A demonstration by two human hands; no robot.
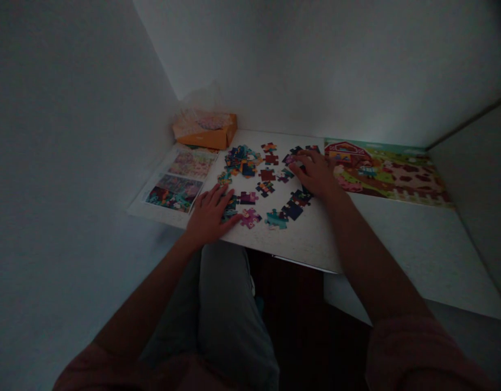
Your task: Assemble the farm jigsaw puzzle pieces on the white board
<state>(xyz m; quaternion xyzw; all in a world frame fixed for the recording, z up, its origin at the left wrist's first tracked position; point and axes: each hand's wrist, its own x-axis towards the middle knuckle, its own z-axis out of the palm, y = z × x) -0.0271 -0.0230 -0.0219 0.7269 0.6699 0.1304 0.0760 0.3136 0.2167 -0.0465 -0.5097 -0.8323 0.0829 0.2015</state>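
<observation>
- While the left hand (209,215) lay with spread fingers (215,194) empty beside multicoloured cardboard jigsaw pieces (242,162) on the white surface (311,244),
- the right hand (313,174) spread open over more, fingers gripping none.

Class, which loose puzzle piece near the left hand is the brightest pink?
The pink piece just right of the left hand; the purple piece above it is darker.

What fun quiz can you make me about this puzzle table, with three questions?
1. Which is nearer the orange box: the left hand or the right hand?
2. True or false: the farm picture lies to the right of the right hand.
3. What lies scattered on the white table between the hands?

Key: 1. left hand; 2. true; 3. jigsaw puzzle pieces.
</observation>
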